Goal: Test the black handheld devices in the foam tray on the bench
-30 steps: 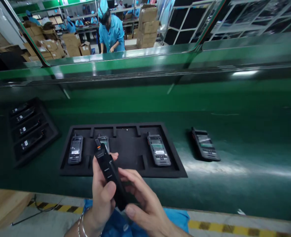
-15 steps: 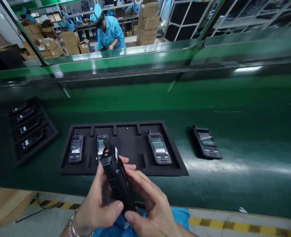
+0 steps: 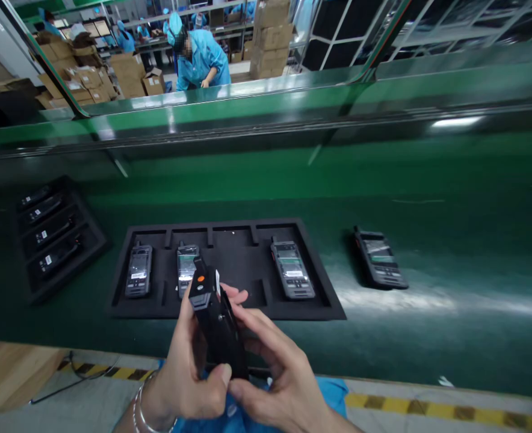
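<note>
Head camera: both hands are closed around 1 black handset point(image 3: 215, 325). The left hand point(image 3: 182, 379) wraps its left side, thumb at the base; the right hand point(image 3: 277, 376) pinches its right edge. Its long axis runs from 5 to 11 o'clock, top end away. The foam tray point(image 3: 324, 304) lies at 12 o'clock, and its bare slot point(image 3: 232, 258) is just beyond the handset's top, equally near both hands.

The left hand point(image 3: 189, 373) and the right hand point(image 3: 284, 385) were bare, and both wrists were uncovered down to the picture's lower edge. The left wrist wore thin silver bangles point(image 3: 140, 412), at least 2 of them, lying loosely side by side. Below the hands showed a bright blue garment point(image 3: 333, 394), its smooth fabric slightly creased.
</note>
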Available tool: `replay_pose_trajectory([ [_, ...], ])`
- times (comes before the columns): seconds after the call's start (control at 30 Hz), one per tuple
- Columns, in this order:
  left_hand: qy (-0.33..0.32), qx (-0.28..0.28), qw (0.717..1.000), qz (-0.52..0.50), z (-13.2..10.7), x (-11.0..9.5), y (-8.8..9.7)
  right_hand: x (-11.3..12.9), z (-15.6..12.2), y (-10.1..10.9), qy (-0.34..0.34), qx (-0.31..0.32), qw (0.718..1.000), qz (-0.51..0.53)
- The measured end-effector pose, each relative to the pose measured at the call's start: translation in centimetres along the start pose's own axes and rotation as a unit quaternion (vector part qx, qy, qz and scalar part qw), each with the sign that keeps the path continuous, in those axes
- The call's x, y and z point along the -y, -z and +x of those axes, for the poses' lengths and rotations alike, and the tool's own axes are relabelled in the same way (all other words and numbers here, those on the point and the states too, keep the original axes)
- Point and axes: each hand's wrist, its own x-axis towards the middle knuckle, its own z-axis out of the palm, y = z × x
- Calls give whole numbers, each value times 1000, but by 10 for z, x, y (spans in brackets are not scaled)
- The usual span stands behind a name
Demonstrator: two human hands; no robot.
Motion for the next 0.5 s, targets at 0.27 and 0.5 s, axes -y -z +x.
replay_pose_trajectory([
  [0.27, 74, -3, 997, -20, 8, -3, 7, -3, 1, 1, -146, 43, 985, 85],
  [0.5, 114, 34, 993, 7, 8, -3, 11, 6, 15, 3, -260, 100, 955, 99],
])
